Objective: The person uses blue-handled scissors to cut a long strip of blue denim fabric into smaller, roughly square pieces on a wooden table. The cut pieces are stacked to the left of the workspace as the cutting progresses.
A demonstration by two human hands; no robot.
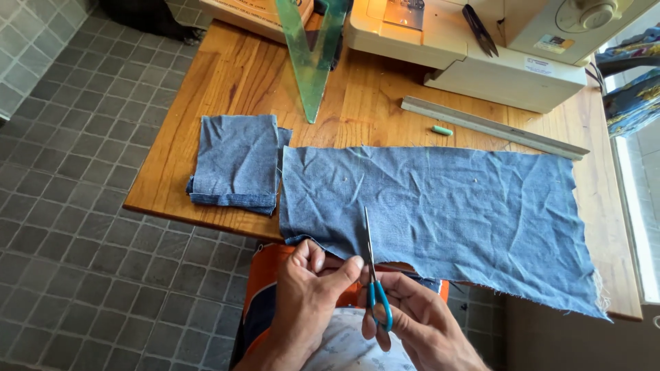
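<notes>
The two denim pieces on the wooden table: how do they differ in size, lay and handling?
The large denim piece is long and spread in one wrinkled layer; the small denim piece is short and folded into a stack. The large denim piece overhangs the table edge and is being cut by scissors in the right hand, with the left hand pinching its edge; the small denim piece lies untouched. Both are faded blue.

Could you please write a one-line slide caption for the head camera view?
Right hand works scissors into blue cloth on a wooden table; left hand holds its edge.
</notes>
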